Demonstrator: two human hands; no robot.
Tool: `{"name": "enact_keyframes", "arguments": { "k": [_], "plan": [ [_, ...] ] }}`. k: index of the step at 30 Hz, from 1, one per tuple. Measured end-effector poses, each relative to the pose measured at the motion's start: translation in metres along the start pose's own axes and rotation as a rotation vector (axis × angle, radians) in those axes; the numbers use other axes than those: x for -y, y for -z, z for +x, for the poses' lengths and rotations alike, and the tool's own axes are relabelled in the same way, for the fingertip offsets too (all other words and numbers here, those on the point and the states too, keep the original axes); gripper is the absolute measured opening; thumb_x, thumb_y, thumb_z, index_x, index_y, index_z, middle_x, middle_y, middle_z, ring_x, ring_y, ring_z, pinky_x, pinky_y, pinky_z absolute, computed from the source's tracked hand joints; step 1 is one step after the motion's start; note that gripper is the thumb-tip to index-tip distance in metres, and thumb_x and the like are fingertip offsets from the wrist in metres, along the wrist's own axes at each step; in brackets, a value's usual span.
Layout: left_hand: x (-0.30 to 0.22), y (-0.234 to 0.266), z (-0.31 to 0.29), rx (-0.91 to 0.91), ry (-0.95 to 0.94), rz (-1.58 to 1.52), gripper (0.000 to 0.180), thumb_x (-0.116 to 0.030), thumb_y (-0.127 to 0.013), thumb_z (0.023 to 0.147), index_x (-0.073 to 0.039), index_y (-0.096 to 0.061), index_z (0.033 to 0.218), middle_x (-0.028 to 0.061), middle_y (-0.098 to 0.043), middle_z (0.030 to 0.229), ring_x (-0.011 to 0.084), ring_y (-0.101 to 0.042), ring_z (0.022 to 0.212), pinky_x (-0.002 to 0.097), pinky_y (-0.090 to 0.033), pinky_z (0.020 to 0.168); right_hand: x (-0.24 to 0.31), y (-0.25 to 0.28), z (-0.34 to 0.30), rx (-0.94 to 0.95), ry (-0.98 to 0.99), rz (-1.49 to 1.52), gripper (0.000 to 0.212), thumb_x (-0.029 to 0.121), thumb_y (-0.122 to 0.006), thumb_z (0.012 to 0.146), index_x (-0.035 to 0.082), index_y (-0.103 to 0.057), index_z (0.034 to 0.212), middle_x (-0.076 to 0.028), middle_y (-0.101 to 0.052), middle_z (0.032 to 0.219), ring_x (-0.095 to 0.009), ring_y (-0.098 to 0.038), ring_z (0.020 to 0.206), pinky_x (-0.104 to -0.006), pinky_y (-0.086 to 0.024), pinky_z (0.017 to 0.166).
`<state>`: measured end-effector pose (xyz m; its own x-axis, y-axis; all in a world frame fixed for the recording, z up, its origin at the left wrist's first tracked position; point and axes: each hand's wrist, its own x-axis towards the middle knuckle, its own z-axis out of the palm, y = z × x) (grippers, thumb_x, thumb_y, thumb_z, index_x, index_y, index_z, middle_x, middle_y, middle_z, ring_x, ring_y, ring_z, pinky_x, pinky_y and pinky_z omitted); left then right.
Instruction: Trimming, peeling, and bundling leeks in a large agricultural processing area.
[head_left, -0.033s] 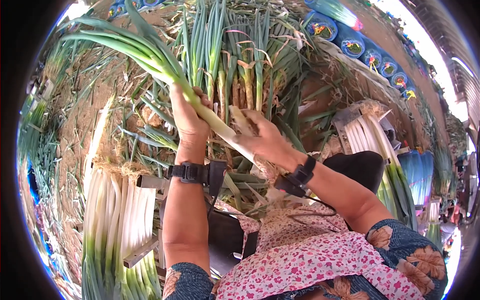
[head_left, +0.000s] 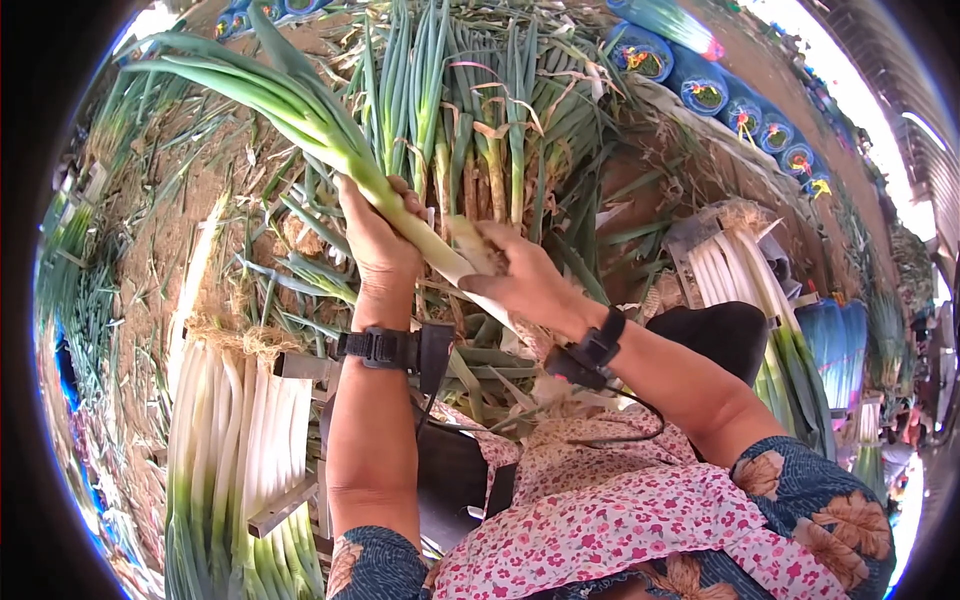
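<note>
Observe at 2 o'clock a bare strip of brown earth floor (head_left: 775,66). Carries at 12 o'clock a dense batch of leeks (head_left: 490,160); at 10 o'clock, loose green leaves (head_left: 313,222); at 9 o'clock, a blue-green leaf heap (head_left: 88,352).

No readable text, numbers or signs; nothing legible on black wristbands (head_left: 378,347) or blue-wrapped bundles (head_left: 704,95).

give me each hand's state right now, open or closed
Left hand: closed around a long green onion.
Right hand: fingers curled at a pale strip; blurred, so its grip cannot be told.
</note>
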<state>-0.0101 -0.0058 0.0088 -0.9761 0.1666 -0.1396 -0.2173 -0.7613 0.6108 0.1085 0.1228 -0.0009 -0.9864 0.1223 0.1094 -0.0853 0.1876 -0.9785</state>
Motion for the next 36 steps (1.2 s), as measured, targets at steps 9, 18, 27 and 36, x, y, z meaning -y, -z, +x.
{"name": "enact_keyframes", "arguments": {
  "k": [9,18,27,36],
  "plan": [
    [-0.001,-0.002,-0.001,-0.037,-0.014,0.026,0.028,-0.034,-0.049,0.093,-0.011,-0.050,0.109,0.0013,-0.049,0.077,0.0140,-0.047,0.063,0.0287,-0.042,0.058,0.009,-0.012,-0.009,0.115,-0.026,-0.252,0.024,0.014,-0.061,0.086,0.001,-0.058,0.106,-0.004,-0.060,0.089,-0.008,-0.052,0.082,-0.0257,-0.044,0.073],
    [0.014,0.013,0.001,0.108,0.032,0.061,0.030,-0.021,-0.064,0.085,-0.010,-0.044,0.106,0.0041,-0.050,0.073,0.0141,-0.050,0.057,0.0272,-0.045,0.049,0.010,-0.010,-0.016,-0.020,-0.001,0.137,0.020,0.019,-0.054,0.092,0.001,-0.056,0.102,0.002,-0.054,0.088,-0.006,-0.046,0.083,-0.0231,-0.041,0.076],
    [0.007,0.006,0.017,-0.380,-0.150,0.400,0.033,-0.020,-0.073,0.078,-0.009,-0.047,0.095,0.0020,-0.048,0.065,0.0119,-0.045,0.046,0.0227,-0.039,0.038,0.004,-0.006,-0.019,0.048,0.051,0.242,0.019,0.022,-0.048,0.095,0.003,-0.050,0.096,-0.002,-0.053,0.087,-0.006,-0.048,0.080,-0.0226,-0.042,0.072],
    [-0.051,0.016,0.021,-0.491,-0.184,0.525,0.064,-0.030,-0.072,0.074,-0.006,-0.042,0.125,0.0030,-0.057,0.065,0.0084,-0.048,0.046,0.0216,-0.042,0.040,-0.084,0.114,-0.161,0.880,-0.552,-0.789,0.039,0.032,-0.051,0.087,0.006,-0.058,0.114,-0.022,-0.061,0.094,-0.036,-0.060,0.077,-0.0421,-0.046,0.072]
  ]
}}
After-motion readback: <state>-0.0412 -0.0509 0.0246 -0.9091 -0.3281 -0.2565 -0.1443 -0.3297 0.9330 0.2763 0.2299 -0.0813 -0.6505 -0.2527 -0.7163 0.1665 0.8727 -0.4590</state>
